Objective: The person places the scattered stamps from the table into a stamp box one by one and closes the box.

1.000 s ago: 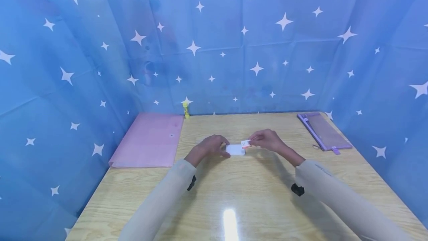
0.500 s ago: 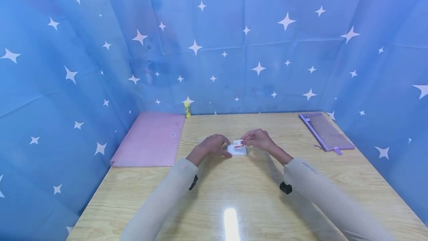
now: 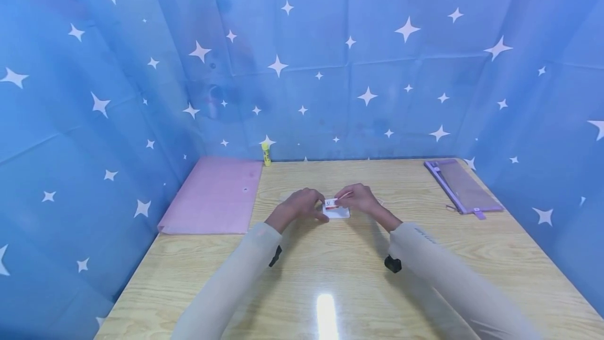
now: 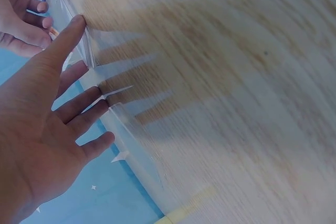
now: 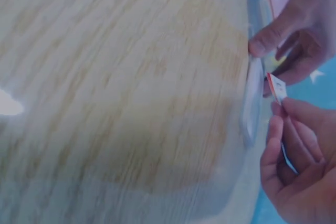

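Observation:
A flat white rectangular block [image 3: 337, 213] with rounded corners lies on the table between the hands. My left hand [image 3: 302, 204] holds its left end, thumb at the near edge and fingers at the far one. In the left wrist view the fingers of the left hand [image 4: 58, 114] are spread and fairly straight. My right hand [image 3: 357, 198] pinches a small white card [image 3: 330, 203] with a red stripe and dark print, just over the block's far left part. The right wrist view shows this card [image 5: 277, 87] edge-on between thumb and fingertips of the right hand [image 5: 304, 156].
A pink folder [image 3: 214, 195] lies at the back left, with a yellow glue stick [image 3: 266, 155] upright beside its corner. At the back right is a purple zip pouch [image 3: 464, 187]. A blue star-patterned curtain [image 3: 302, 56] surrounds the wooden table [image 3: 302, 277].
My right hand has moved left with the card, from the block's right end to over its left part. The left hand stays at the block's left end.

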`<state>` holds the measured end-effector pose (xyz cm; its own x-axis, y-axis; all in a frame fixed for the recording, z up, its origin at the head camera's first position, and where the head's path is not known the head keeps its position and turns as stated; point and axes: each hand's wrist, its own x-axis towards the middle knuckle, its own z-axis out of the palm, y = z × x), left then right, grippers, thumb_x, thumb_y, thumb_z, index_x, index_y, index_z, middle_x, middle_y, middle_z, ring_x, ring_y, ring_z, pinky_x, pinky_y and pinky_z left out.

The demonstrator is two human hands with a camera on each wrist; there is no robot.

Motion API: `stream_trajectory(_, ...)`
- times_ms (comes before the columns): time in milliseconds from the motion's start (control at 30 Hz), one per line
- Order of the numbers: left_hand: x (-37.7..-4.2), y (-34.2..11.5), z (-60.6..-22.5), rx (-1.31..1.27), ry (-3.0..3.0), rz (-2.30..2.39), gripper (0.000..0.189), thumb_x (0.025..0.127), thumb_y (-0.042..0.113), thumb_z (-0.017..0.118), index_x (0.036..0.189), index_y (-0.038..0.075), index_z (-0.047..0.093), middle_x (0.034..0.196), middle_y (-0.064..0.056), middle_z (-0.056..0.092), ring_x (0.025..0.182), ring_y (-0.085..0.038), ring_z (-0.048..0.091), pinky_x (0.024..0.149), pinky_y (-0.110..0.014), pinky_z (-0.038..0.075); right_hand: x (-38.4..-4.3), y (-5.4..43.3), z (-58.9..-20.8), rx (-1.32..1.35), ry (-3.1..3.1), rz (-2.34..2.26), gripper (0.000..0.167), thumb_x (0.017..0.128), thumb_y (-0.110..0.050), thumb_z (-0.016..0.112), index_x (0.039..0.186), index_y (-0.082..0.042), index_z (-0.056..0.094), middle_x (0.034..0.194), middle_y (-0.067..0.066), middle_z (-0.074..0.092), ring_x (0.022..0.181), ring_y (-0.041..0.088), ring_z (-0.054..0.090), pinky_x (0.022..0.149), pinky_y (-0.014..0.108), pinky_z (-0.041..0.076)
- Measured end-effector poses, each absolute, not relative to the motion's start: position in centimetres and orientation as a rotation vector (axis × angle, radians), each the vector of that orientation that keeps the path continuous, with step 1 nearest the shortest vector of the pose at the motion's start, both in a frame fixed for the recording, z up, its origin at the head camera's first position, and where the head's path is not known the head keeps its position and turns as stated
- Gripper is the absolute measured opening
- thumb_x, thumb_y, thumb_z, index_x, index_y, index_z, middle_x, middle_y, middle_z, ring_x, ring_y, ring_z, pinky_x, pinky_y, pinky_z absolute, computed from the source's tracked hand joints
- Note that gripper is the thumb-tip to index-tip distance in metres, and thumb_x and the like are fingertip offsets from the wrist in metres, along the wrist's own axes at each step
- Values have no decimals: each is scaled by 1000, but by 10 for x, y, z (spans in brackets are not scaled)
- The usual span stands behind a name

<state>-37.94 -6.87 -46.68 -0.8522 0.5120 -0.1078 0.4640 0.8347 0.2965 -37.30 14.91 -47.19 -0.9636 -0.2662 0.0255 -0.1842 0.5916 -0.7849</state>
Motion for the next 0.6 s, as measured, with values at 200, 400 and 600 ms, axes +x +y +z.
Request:
stream_trajectory(200, -381, -67, -468, 766, 2831, 402, 56, 83, 46, 87, 129, 18, 72, 125, 1, 71, 99, -12, 61, 92, -32, 53, -374, 147, -475, -367, 2758, -1236, 21, 91, -17, 79, 106, -1, 79, 94, 13, 79, 92, 28, 76, 70, 29, 56)
stream_trajectory(400, -381, -68, -466, 773, 2833, 394, 53, 83, 46, 87, 127, 20, 74, 129, 3, 71, 107, -12, 63, 98, -33, 52, -374, 147, -478, -430, 2756, -1224, 22, 90, -18, 79, 104, -1, 79, 90, 13, 79, 83, 25, 76, 64, 26, 53)
stream_trajectory(600, -381, -69, -466, 802, 2835, 382, 53, 83, 47, 86, 127, 20, 74, 130, 2, 71, 107, -12, 63, 98, -33, 51, -374, 149, -480, -520, 2759, -1224, 16, 86, -21, 81, 94, -7, 82, 83, 8, 78, 74, 17, 73, 60, 25, 52)
